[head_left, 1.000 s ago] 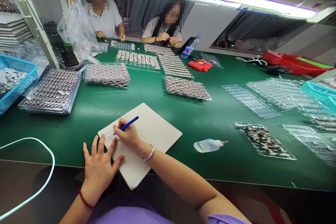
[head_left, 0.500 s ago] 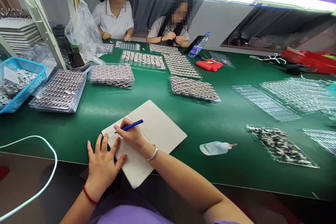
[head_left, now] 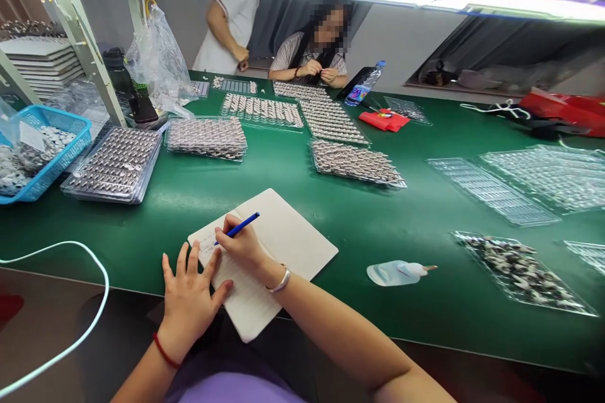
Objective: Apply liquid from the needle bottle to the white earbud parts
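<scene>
An open notebook [head_left: 293,236] lies tilted on the green table, its lower corner over the front edge. My right hand [head_left: 242,244] grips a blue pen [head_left: 244,224], whose tip meets the left page near a few handwritten marks. Spread fingers of my left hand [head_left: 191,286] rest flat on that page's left edge and the table beside it. To the right of the notebook, a translucent squeeze bottle [head_left: 396,273] lies on its side.
Trays of small parts [head_left: 357,164] stand across the table's middle and back. A blue basket [head_left: 57,167] is at left, a tray of dark and white pieces [head_left: 524,271] at right. A white cable [head_left: 101,289] loops at front left. Two people are across the table.
The person in white at the back has risen from the table and now stands. My pen hand has shifted slightly along the page, with several more marks visible. The view has shifted slightly.
</scene>
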A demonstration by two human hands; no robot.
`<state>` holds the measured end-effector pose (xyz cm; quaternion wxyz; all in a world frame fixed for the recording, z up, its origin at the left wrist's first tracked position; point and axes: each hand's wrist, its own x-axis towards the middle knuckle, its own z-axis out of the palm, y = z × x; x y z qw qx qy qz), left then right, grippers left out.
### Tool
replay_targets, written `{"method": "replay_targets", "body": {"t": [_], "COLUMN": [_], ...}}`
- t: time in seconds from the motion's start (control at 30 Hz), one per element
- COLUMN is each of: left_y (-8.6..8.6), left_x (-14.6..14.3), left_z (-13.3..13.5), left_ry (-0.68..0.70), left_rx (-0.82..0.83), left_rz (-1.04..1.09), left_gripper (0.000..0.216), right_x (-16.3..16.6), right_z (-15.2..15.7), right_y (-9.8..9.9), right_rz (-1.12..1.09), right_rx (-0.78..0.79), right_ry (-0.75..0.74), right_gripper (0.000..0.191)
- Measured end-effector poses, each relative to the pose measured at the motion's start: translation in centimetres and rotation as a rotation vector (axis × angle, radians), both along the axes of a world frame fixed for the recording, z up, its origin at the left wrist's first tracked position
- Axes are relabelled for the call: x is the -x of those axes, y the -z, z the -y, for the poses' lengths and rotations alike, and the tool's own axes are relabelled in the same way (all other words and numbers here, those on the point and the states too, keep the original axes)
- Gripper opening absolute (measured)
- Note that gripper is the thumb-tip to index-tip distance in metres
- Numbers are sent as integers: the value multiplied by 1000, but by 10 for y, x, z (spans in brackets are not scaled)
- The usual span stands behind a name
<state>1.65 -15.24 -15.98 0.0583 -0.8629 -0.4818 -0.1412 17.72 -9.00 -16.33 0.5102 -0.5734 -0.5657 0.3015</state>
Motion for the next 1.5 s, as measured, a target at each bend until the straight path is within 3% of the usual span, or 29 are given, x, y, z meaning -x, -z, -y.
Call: {"method": "replay_targets", "body": {"t": [0.23,0.6,1.13,1.5], "left_y": [-1,-2,6,0], "left_x": [1,5,7,3], "left_z": [7,13,10,3], "left_ry": [-45,-57,-61,-16], "left_rx": [71,48,-56,7], "left_rz": [41,65,48,-8], "left_gripper": [56,55,54,55], "right_x": [2,5,8,1], "right_z": [4,9,4,0], "right_y": [0,-4,0,4], "right_rz": [-21,-41,-50,-26], "right_rx": [4,1,-39,-7], "right_ry": [-12,-48,-30,-16], "right_gripper": [26,29,32,27]}}
